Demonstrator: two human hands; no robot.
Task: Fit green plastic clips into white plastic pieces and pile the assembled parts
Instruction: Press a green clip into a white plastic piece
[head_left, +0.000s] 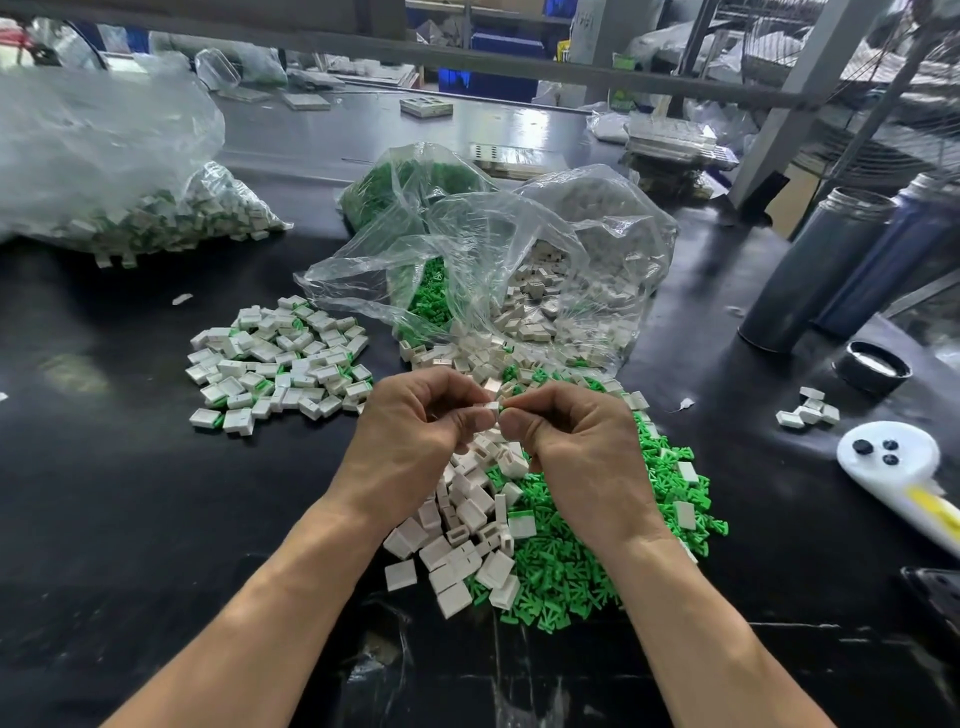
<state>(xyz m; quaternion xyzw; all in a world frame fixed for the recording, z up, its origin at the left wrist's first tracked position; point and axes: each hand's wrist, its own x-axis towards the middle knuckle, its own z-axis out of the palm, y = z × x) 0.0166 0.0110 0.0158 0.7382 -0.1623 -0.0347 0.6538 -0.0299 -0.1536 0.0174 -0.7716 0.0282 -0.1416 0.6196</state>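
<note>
Two bare forearms reach in over the black surface (130, 519). Landmark: the loose heap of green clips (582, 561), lying under the right wrist. Beyond it, clear bags (519, 249) hold more green and white stock. Left of it, touching, lie loose white pieces (457, 545). Farther left, apart, sits the pile of assembled parts (280, 364). Above the heap, left hand (410, 431) and right hand (576, 441) meet, each grip curled, pinching one white piece (488, 407) between them; a green edge shows at its right end.
</note>
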